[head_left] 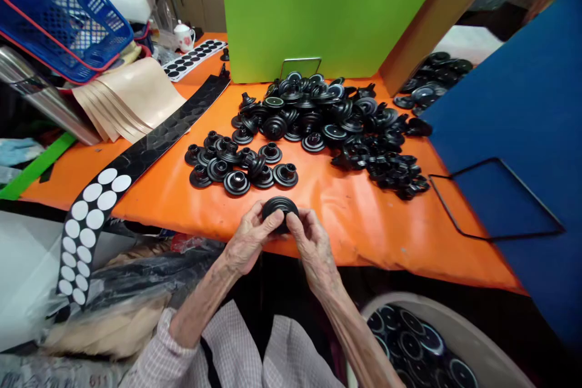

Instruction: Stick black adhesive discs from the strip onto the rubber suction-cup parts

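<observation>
Desk (pixel 336 206): smooth orange cover, wrinkled toward the front, in a crowded workroom.
Front edge: runs close by the hands, with dark space beneath it.
Black disc (pixel 280 204): held between both hands, at the desk's front part.
Left hand (pixel 249 242): fingers pinching the disc's left side, thumb on its near face.
Right hand (pixel 313 247): fingers pinching the same disc from the right.
Orange stretch: shows from the right hand across to the blue panel (pixel 513 103), short of the big pile (pixel 309 118) of black parts.
Small group (pixel 239 167): knobbed black pieces, just beyond the left hand.
Back: a green panel (pixel 318 12) stands upright behind the pile, blocking the far side.
Right side: a wire stand (pixel 527 236) juts from the blue panel.
Left side: a black strip (pixel 159 145) with white circles droops past the edge, beside tan sheets (pixel 145 88).
Tub (pixel 482 339): below on the right, holding black discs.
</observation>
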{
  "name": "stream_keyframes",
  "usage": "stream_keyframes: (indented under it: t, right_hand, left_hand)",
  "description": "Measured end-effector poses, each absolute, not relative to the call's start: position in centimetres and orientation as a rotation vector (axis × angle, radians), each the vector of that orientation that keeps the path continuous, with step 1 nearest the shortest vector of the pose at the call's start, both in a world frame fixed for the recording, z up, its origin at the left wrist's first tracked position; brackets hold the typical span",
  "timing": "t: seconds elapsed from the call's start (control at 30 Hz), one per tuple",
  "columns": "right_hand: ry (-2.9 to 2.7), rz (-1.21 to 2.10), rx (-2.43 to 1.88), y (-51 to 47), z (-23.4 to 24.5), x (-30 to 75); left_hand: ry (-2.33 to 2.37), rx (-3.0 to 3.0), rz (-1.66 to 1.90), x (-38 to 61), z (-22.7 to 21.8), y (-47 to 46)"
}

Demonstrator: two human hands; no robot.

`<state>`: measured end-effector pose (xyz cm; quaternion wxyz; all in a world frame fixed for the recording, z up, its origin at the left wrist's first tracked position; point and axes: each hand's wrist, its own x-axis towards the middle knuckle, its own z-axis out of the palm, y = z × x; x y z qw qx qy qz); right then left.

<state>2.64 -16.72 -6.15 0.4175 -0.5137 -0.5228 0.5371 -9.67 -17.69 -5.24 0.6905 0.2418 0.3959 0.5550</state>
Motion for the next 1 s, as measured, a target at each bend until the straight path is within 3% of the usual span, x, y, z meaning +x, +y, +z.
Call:
stream_keyframes:
  t: [0.17,0.33,0.5,0.77,0.9,1.0]
  right_hand:
    - [-1.71,0.956,-1.294,-16.1,-5.1,3.7]
    - [-2.28,0.648,-0.971,-14.8,-3.3,5.0]
    - [-2.369,0.416,-0.844,-13.9,-4.0,4.6]
    - [-2.052,0.438,-1.043,-14.6,-6.3,2.8]
    - [-2.078,0.65,-0.964,-14.5,-5.7,3.0]
    - [-2.078,0.602,-0.92,-14.5,-5.7,3.2]
  left_hand:
    - [0.803,0.209,1.142,-10.3,-4.8,-17.2]
    - [0.872,0.304,1.149,-10.6,-4.7,-17.1]
    - [0.862,0.37,1.193,-10.1,-5.0,-17.1]
    - [0.941,0.315,1.238,-9.8,-5.2,-17.0]
    - [0.949,0.324,1.211,-10.0,-5.0,-16.8]
    - [0.956,0.381,1.209,-9.7,-5.0,-17.0]
